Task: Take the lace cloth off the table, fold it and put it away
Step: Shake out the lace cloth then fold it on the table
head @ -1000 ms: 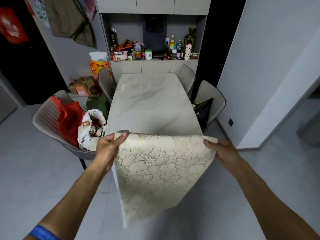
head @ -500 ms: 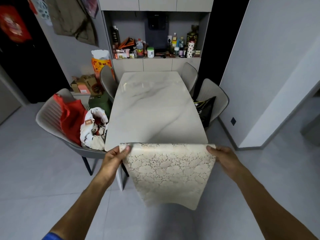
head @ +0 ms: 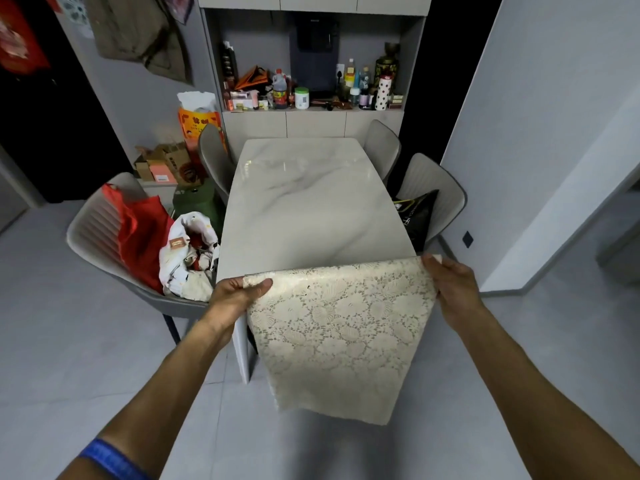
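Lace, cream and full of flowers, hangs in the air between two hands. The left hand (head: 235,296) pinches the top left corner of the lace cloth (head: 341,336), thumb on top. The right hand (head: 452,284) pinches the top right corner. Below both grips the cloth hangs down toward the floor. Just past the grips, the marble table (head: 311,209) is bare, so the cloth is off. It looks partly folded. More folding and putting it away are left.
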Demonstrator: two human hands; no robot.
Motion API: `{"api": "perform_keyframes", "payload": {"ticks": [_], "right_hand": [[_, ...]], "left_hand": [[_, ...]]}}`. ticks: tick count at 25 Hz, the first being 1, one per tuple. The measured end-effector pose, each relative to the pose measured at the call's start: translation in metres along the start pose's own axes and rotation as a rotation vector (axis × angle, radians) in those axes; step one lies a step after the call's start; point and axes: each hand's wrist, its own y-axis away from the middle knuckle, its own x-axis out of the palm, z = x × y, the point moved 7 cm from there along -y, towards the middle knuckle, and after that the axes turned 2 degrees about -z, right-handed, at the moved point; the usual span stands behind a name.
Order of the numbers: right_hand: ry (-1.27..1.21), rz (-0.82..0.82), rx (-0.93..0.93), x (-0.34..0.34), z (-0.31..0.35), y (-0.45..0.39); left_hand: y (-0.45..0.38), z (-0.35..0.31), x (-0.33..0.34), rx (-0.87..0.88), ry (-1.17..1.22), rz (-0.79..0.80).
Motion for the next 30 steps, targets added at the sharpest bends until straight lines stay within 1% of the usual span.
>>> {"api": "perform_keyframes", "payload": {"ticks": [2, 6, 9, 12, 15, 16, 17, 18, 19, 20, 21, 22, 24, 26, 28, 30], "right_hand": [[-0.024, -0.021, -0.042, 0.012, 0.008, -0.005], [-0.026, -0.061, -0.1, 0.041, 0.028, -0.025], [-0.004, -0.036, -0.124, 0.067, 0.043, -0.059], [-0.048, 0.038, -0.124, 0.093, 0.063, -0.118], [-0.035, 0.023, -0.056, 0.125, 0.074, -0.225], [0.023, -0.002, -0.025, 0.139, 0.077, -0.268], [0.132, -0.023, -0.011, 0.154, 0.081, -0.311], [0.31, -0.036, -0.023, 0.169, 0.087, -0.353], [0.513, -0.046, -0.069, 0.183, 0.097, -0.387], [0.672, -0.043, -0.123, 0.2, 0.11, -0.415], [0.72, -0.038, -0.181, 0.22, 0.128, -0.443], [0.682, -0.034, -0.224, 0.241, 0.15, -0.465], [0.407, -0.067, -0.267, 0.279, 0.198, -0.497], [0.111, -0.029, -0.311, 0.309, 0.236, -0.514], [-0.043, 0.071, -0.39, 0.327, 0.257, -0.516], [-0.111, 0.127, -0.426, 0.328, 0.254, -0.516]], "left_hand": [[-0.015, -0.018, -0.011, 0.017, 0.07, -0.014], [-0.055, -0.059, -0.023, 0.077, 0.085, -0.003], [-0.099, -0.084, -0.026, 0.09, 0.086, -0.025], [-0.154, -0.107, -0.027, 0.125, 0.054, -0.072], [-0.242, -0.132, -0.017, 0.097, -0.017, -0.138], [-0.278, -0.14, -0.012, 0.05, -0.062, -0.15], [-0.316, -0.146, -0.006, -0.013, -0.122, -0.156], [-0.353, -0.153, 0.001, -0.079, -0.18, -0.174], [-0.384, -0.162, 0.007, -0.123, -0.222, -0.193], [-0.411, -0.176, 0.014, -0.129, -0.226, -0.207], [-0.44, -0.197, 0.023, -0.099, -0.193, -0.228], [-0.466, -0.224, 0.029, -0.035, -0.126, -0.261], [-0.5, -0.287, 0.031, 0.14, 0.042, -0.332], [-0.516, -0.347, 0.029, 0.325, 0.167, -0.34], [-0.521, -0.379, 0.021, 0.46, 0.224, -0.313], [-0.526, -0.378, 0.011, 0.516, 0.221, -0.265]]}}
